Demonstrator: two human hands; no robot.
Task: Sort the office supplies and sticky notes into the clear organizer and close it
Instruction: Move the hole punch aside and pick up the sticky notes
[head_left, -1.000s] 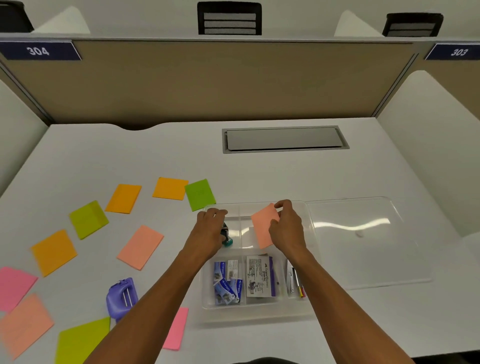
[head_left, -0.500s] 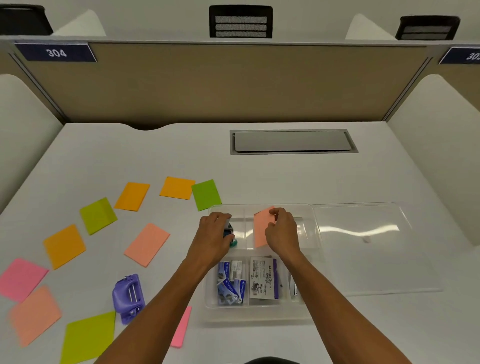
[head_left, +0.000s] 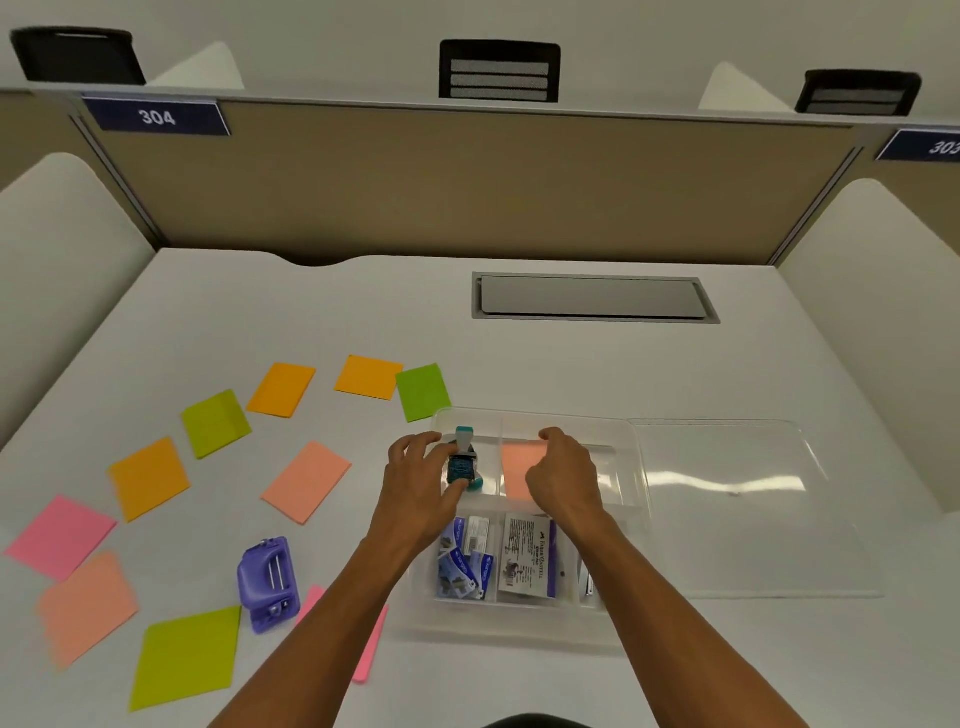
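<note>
Left hand (head_left: 415, 483) grips teal stamp (head_left: 464, 464) in clear organizer (head_left: 636, 467), far-left pocket. Right hand (head_left: 563, 475) presses peach note (head_left: 517, 470) flat, fingers curled. Lid (head_left: 737, 519) open at 3 o'clock. Loose notes crowd 9 o'clock.

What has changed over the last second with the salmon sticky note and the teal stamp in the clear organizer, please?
The right hand has lowered the salmon sticky note from above the clear plastic organizer into its rear middle compartment and rests on it. The left hand has tipped the teal stamp up in the rear left compartment, gripping it. The purple hole punch and the loose notes stayed put.
</note>
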